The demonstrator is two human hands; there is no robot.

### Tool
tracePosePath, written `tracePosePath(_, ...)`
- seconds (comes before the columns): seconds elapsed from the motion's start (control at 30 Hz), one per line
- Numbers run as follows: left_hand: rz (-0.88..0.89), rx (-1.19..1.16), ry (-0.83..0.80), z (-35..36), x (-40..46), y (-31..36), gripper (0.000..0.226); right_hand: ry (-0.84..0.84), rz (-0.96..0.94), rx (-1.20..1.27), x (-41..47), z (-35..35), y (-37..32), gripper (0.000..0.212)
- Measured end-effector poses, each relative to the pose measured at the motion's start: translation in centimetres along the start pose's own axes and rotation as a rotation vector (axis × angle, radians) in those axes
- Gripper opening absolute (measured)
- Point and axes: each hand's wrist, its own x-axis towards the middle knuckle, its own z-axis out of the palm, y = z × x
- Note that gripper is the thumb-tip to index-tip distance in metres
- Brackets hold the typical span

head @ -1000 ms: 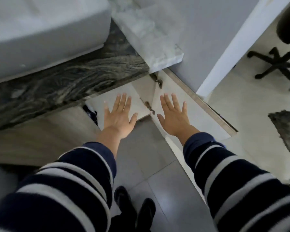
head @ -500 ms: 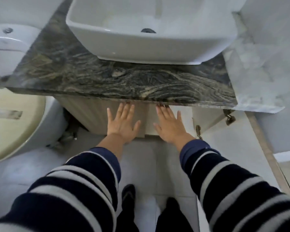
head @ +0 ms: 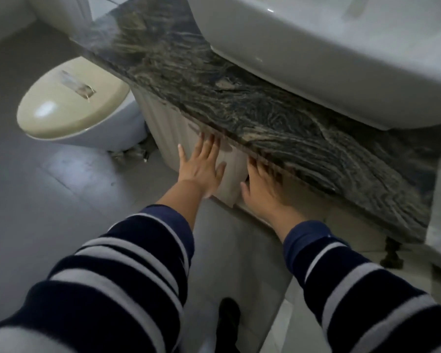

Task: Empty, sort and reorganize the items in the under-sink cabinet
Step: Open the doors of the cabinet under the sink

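Head view looks steeply down at a bathroom vanity, and the largest thing beyond both hands is the white basin (head: 341, 59), sitting on the dark veined stone surface (head: 239, 98) whose front edge overhangs the fingertips. Off to the far side of the left hand stands a toilet (head: 71, 103) with its cream lid shut, well apart from the reach. Directly under the stone edge is the under-sink cabinet (head: 168, 123), its pale ribbed door just ahead of the palms; its contents are hidden, since the ribbed panel covers that side, so no item can be named yet. The left hand (head: 201, 166) is spread flat, fingers fanned, and seems to rest against the ribbed front, probably to feel for an edge to pull. The right hand (head: 262, 184) is also spread and empty, blurred, its fingers reaching up beneath the overhang beside the panel's end, where a dark gap shows. By my reading the task is at its very start: the cabinet must be opened fully before anything comes out. Striped sleeves (head: 127, 276) frame the grey tiled floor (head: 49, 200) beneath.
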Motion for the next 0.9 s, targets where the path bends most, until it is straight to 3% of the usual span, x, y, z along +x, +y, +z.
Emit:
tracePosePath(0.2,-0.018,0.017,0.054,0.9,0.4,0.6,0.062,0.107,-0.052,-0.067,0.1,0.6,0.3,0.090)
tracePosePath(0.43,-0.023,-0.004,0.154,0.8,-2.1,-0.1,0.063,0.192,-0.174,-0.098,-2.7,1.1,-1.4,0.095)
tracePosePath(0.6,-0.026,0.069,0.174,0.0,-5.2,-2.3,0.070,0.137,-0.258,0.023,-6.3,2.3,-4.4,0.090)
tracePosePath(0.8,-0.053,0.023,0.213,0.1,-10.3,-6.4,0.051,-0.005,-0.327,0.230,-9.0,3.5,-8.2,0.084)
tracePosePath(0.9,-0.105,-0.016,0.224,0.1,-12.4,-8.6,0.046,-0.167,-0.309,0.402,-9.1,2.9,-10.3,0.081)
